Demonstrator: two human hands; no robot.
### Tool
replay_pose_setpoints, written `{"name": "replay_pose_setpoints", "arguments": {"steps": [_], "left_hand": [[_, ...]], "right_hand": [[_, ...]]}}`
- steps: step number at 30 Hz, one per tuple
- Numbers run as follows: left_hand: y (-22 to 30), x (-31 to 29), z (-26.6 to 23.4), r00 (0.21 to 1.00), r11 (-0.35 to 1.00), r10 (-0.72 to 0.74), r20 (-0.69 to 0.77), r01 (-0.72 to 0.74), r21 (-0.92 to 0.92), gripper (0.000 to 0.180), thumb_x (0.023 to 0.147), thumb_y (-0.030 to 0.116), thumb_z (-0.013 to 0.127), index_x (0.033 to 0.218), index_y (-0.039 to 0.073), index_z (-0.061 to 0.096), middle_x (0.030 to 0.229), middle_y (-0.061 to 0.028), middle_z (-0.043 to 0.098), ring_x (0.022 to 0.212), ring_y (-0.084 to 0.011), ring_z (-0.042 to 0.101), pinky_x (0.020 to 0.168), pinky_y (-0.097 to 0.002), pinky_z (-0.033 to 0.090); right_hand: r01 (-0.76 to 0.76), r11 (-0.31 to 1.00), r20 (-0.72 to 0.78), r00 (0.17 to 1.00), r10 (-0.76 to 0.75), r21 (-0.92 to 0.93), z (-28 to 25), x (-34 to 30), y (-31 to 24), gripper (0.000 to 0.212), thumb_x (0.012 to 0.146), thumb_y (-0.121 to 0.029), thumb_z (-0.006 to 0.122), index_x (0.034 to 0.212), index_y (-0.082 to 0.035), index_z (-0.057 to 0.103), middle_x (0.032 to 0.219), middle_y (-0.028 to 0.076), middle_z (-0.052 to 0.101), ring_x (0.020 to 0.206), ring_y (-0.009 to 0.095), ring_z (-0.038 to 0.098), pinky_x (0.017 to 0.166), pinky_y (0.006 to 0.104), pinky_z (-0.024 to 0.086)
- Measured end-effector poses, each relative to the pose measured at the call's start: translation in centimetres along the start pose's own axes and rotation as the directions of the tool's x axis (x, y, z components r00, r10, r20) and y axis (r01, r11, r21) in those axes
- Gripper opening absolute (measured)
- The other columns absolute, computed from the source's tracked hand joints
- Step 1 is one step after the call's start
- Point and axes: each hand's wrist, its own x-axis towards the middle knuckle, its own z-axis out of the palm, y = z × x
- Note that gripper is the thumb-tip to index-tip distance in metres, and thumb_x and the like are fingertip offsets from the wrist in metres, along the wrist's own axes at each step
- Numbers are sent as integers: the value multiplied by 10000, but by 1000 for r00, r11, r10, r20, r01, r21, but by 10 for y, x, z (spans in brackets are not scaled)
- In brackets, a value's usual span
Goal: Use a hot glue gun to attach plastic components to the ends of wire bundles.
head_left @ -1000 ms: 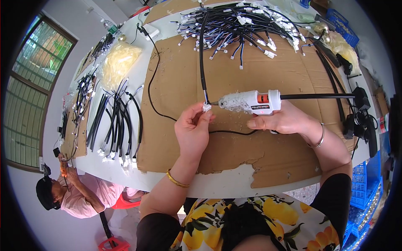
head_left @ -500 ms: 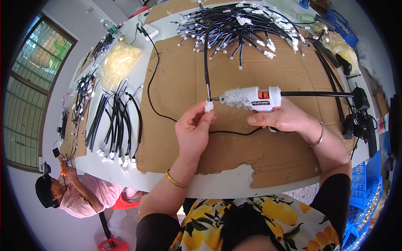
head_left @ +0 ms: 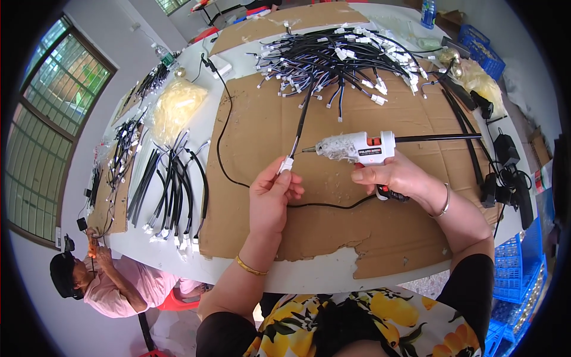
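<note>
Between the thumb and fingers of my left hand (head_left: pixel 272 189) is a white connector (head_left: pixel 286 164) on the end of a black-sleeved cable (head_left: pixel 303 116). That cable runs up to a big heap of similar cables (head_left: pixel 339 59) with white connectors. My right hand (head_left: pixel 397 174) is wrapped round the handle of a white hot glue gun (head_left: pixel 360 147). The gun's metal nozzle points left, a short gap from the connector. Stringy clear glue residue coats its front, and a black glue stick (head_left: pixel 437 138) sticks out of its back.
Brown cardboard (head_left: pixel 333 232) covers the white table (head_left: pixel 309 276). Leftward lie more cables (head_left: pixel 172 190) and a bag of yellowish sticks (head_left: pixel 178 107). Black power adapters (head_left: pixel 505 149) and blue crates (head_left: pixel 517 268) are at right. A seated person in pink (head_left: pixel 128 285) works at far left.
The glue gun nozzle has come away from the connector, leaving a gap. My left hand has shifted slightly down and left with the connector, which now tilts. The whole view has shifted a little.
</note>
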Motion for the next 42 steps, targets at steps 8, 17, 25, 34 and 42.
{"name": "replay_pose_setpoints", "arguments": {"steps": [8, 17, 25, 34, 42], "left_hand": [[5, 3, -2, 995, 962, -88, 56, 100, -253, 246, 893, 130, 435, 1069, -31, 493, 769, -83, 580, 620, -124, 512, 579, -248, 433], [3, 1, -1, 988, 947, -46, 145, 89, -309, 267, 861, 82, 491, 1096, -46, 490, 912, -128, 602, 717, -149, 568, 667, -266, 466], [-2, 2, -3, 993, 944, -22, 113, 58, -325, 235, 836, 34, 515, 1060, -36, 528, 931, -124, 598, 733, -146, 563, 669, -264, 471], [-3, 3, -1, 998, 966, 16, 68, 2, -257, 218, 818, 1, 529, 1034, -32, 541, 919, -108, 599, 730, -135, 562, 662, -247, 471], [-3, 2, 0, 998, 978, 56, 23, -50, -204, 211, 810, -10, 540, 1020, -20, 556, 867, -79, 596, 729, -124, 566, 663, -234, 471]], "right_hand": [[-8, 999, 7, 1000, 7, 39, -1, 1, 1, 238, 718, -177, 678, 845, -28, 544, 679, 17, 531, 550, 95, 505, 503, 231, 416], [-78, 997, 31, 996, 78, 1, -1, 1, 3, 322, 694, -143, 699, 946, 0, 558, 773, 35, 565, 602, 88, 515, 531, 235, 445], [-74, 995, 57, 995, 77, -61, 6, -5, -6, 181, 706, -117, 679, 802, -47, 541, 647, -33, 498, 575, 47, 433, 494, 217, 366], [-17, 991, 28, 999, 21, -133, 7, -5, -3, 165, 738, -142, 662, 800, -52, 538, 674, -42, 499, 616, 41, 426, 531, 208, 360], [-49, 970, 25, 998, 57, -237, 7, -5, 1, 269, 753, -189, 663, 951, -40, 558, 759, -49, 514, 665, 48, 417, 581, 218, 370]]}}
